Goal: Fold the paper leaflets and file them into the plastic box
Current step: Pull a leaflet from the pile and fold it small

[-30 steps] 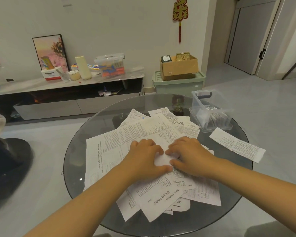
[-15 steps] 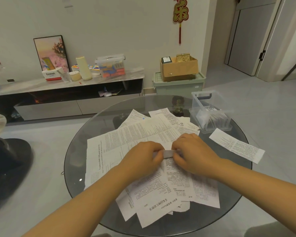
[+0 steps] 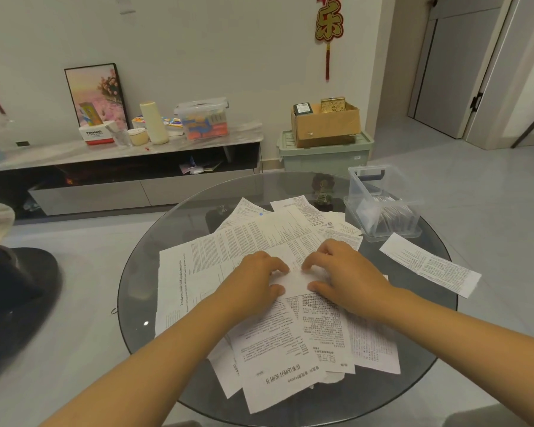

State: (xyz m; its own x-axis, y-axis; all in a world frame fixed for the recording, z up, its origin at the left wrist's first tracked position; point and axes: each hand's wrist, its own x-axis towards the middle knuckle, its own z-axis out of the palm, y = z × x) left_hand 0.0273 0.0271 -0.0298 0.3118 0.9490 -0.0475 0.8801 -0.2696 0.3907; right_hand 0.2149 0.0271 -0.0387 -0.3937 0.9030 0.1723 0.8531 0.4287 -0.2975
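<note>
1. Round the whole job sits a living room: a pale wall, a low TV bench (image 3: 121, 155) cluttered with boxes, and a green storage tub (image 3: 326, 155) carrying a cardboard carton.

2. Next down in size, the glass table (image 3: 142, 266) carries everything; I judge that slick top will let loose sheets skate if I push sideways.

3. Spread across it lies the pile of unfolded leaflets (image 3: 228, 241), thin printed paper, overlapping and limp; I expect it to be featherlight, easy to crease and easy to tear.

4. At the far right edge stands the clear plastic box (image 3: 383, 208), open, with folded leaflets already filed upright inside. A single strip leaflet (image 3: 429, 266) lies just beside it.

5. My left hand (image 3: 253, 282) and right hand (image 3: 346, 272) meet over the pile, fingers curled, thumbs and fingertips pressing on the folded leaflet (image 3: 293, 282) between them.

6. I'd hold that small white packet by its two short ends, pinching lightly, and run a fingertip along the fold; squeezing the middle would likely buckle it.
</note>
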